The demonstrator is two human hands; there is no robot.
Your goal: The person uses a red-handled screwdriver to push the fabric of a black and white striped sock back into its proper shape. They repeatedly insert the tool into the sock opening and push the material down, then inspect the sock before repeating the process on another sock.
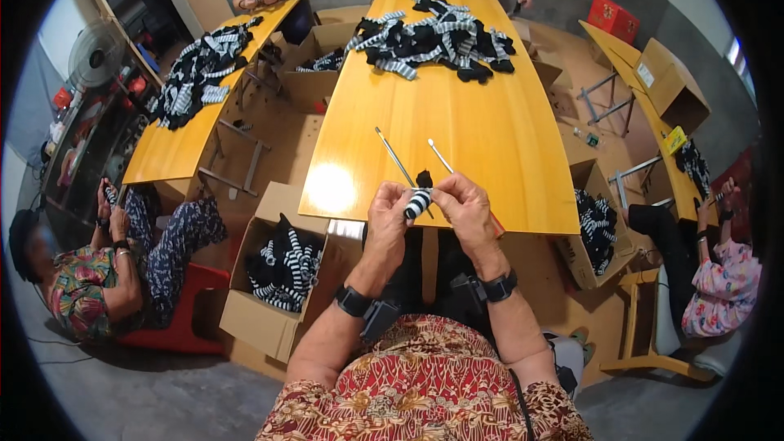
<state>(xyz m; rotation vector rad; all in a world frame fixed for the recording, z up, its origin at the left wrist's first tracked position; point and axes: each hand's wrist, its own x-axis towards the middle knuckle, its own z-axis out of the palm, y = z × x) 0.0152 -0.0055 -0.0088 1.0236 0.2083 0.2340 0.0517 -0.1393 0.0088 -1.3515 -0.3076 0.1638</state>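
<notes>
Fingertips of the left hand (386,212) and right hand (464,207) close in a pinch on a black-and-white striped knit piece (417,203), held between them over the wooden table's (498,155) 6 o'clock edge. Just beyond the hands, a slim metal rod (391,151) points to 11 o'clock and a pale-tipped rod (440,155) to 12. Farther out, a striped knit heap (441,37) lies at 12, with cardboard boxes (256,331) of similar knits at 8 and 3 o'clock.
</notes>
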